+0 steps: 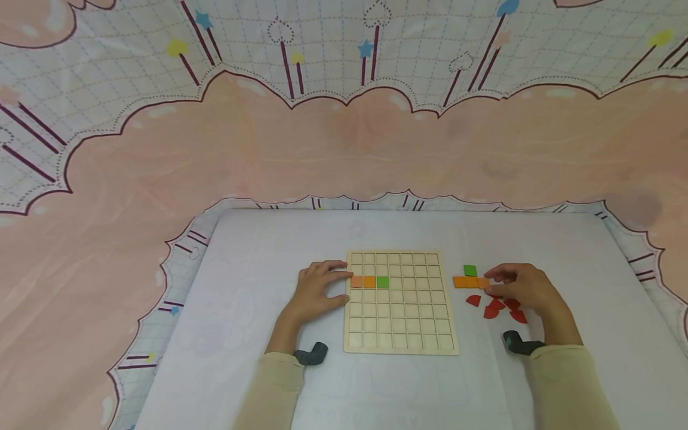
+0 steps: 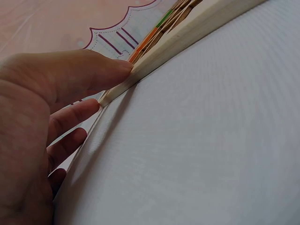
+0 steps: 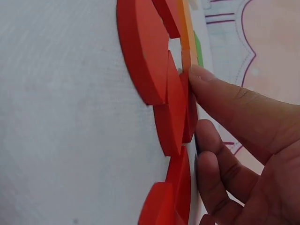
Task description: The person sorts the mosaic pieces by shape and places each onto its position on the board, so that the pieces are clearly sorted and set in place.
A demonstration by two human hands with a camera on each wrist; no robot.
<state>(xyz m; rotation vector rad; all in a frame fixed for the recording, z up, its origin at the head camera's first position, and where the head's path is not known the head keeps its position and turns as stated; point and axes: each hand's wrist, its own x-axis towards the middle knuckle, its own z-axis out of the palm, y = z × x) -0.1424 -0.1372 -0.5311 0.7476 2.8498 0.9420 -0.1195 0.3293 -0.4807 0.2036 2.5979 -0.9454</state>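
A pale wooden grid board (image 1: 400, 352) lies on the white table. One row of it holds two orange square tiles (image 1: 369, 282) and a green square tile (image 1: 383, 282). My left hand (image 1: 317, 289) rests at the board's left edge, its thumb and fingertips touching the rim. To the right of the board, my right hand (image 1: 524, 286) pinches an orange tile (image 1: 483, 283) between thumb and forefinger, at the end of a short row of orange tiles (image 1: 464, 282). In the right wrist view the thumb touches this tile's end; the forefinger is hidden.
Several red wedge-shaped pieces (image 1: 491, 312) lie just below the right hand. Another green tile (image 1: 470, 270) sits above the orange row. A dark wrist device (image 1: 312, 354) is on the left wrist and a similar one (image 1: 521, 343) on the right. Patterned cloth (image 1: 365, 149) surrounds the table.
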